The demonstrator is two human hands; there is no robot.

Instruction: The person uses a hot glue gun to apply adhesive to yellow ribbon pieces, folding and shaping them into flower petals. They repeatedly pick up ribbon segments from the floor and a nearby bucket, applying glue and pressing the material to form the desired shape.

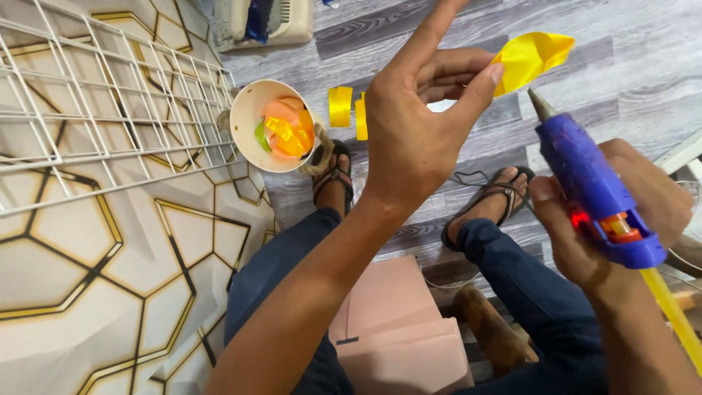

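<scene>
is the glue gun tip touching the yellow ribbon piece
Apart. The head view shows bare floor between the glue gun nozzle and the folded yellow ribbon piece, which the left hand pinches.

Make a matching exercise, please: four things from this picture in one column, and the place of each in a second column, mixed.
Things:
1. yellow ribbon piece
2. blue glue gun
3. white cup
4. pink boards

Places:
A. on the floor beside the wire rack
B. between the legs, near the bottom edge
C. in the right hand
D. pinched in the left hand

Pairs: 1-D, 2-C, 3-A, 4-B
</scene>
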